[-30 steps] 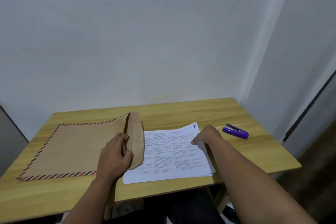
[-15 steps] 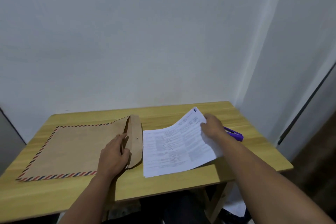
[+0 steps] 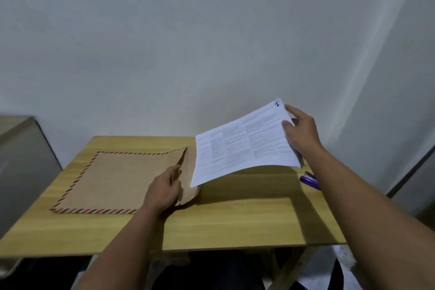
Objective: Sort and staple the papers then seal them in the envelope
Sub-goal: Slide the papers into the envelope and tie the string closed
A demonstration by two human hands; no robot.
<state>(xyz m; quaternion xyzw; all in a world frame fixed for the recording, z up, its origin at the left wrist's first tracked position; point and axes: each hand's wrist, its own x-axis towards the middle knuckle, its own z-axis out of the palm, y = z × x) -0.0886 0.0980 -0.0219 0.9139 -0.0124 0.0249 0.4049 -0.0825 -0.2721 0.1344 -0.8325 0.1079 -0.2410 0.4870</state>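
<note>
You are holding the papers (image 3: 244, 143) in your right hand (image 3: 300, 133), pinched at their right edge, so the sheaf is hanging clear of the table (image 3: 235, 223) in the right centre of the frame, its free corner drooping down and left; that corner is pointing at the envelope (image 3: 122, 181), whose mouth is lying just left of it and lower. Your left hand (image 3: 164, 189) is gripping the envelope at that mouth, fingers seemingly tucked under the flap (image 3: 188, 179) to hold it open; it is the nearer hand to the opening. The papers' long axis is running left to right, roughly in line with the envelope's, so the coming slide looks leftward and down. The stapler (image 3: 309, 180) is half hidden behind your right forearm; whether the sheets are stapled is not visible; the papers are covering the flap's upper edge.
</note>
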